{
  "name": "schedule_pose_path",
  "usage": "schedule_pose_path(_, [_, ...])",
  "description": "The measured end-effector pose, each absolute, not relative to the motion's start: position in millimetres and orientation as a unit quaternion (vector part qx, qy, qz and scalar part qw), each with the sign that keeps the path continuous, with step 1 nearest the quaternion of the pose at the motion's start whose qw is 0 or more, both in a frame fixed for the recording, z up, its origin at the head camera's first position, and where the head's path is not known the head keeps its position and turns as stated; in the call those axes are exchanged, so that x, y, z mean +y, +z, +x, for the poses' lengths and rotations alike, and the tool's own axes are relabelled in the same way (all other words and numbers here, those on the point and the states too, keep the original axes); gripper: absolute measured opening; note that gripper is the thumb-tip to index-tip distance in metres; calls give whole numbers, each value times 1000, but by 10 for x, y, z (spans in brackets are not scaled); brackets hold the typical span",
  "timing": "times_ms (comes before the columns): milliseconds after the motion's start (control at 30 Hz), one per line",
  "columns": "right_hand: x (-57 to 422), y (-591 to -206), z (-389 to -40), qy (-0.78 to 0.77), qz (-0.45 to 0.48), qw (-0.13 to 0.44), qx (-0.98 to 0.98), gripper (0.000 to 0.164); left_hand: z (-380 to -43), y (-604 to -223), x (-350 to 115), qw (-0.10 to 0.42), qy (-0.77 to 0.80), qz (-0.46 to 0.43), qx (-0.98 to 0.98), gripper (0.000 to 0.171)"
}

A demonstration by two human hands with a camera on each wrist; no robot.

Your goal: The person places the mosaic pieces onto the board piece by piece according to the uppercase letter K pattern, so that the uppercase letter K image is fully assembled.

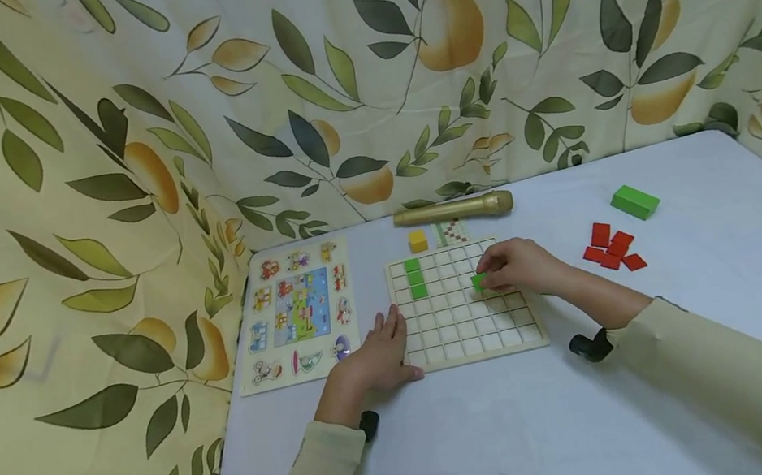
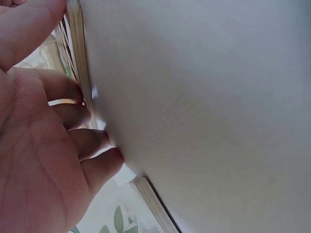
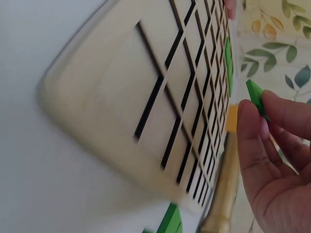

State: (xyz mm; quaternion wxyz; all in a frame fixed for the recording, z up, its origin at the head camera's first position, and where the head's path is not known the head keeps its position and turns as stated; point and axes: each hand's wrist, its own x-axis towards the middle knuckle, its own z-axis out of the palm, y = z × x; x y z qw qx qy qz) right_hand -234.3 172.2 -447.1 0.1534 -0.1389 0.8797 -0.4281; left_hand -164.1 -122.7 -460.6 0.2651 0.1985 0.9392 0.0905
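Note:
A pale wooden grid board (image 1: 476,358) lies on the white table. Three green square tiles (image 1: 416,277) sit in a column in its upper left cells. My right hand (image 1: 522,270) pinches another green tile (image 3: 255,97) between thumb and fingertips, over the right part of the grid. The tile stands tilted in the right wrist view. At the board's left edge my left hand (image 1: 378,357) rests with fingers extended along the side and thumb at the near corner. Its fingers (image 2: 73,116) touch the board's edge in the left wrist view.
Left of the grid lies a picture puzzle board (image 1: 299,307). Behind it are a yellow block (image 1: 418,241), a small patterned card (image 1: 452,232) and a gold microphone (image 1: 454,210). Several red tiles (image 1: 613,245) and a green block (image 1: 635,202) lie at right. A leaf-print curtain (image 1: 295,61) hangs behind.

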Motion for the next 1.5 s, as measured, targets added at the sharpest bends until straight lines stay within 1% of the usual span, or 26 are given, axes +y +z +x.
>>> schedule_pose_path(267, [1429,-4492,-2401,-448,-140,167,867,14,-1660,-4624,-1216,264,81,204,939,99])
schedule_pose_path(567, [1146,-4559,-2490,-464,-133,195,854,11,-1668,-4614,-1227,266,75,199,940,99])
schedule_pose_path(933, [923,-4609,-2514,-447,-152,181,863,8,-1679,-4639,-1238,262,73,204,940,99])
schedule_pose_path(1500, [810,-4689,-2551,-410,-170,174,879,7,-1694,-4642,-1240,267,69,200,940,100])
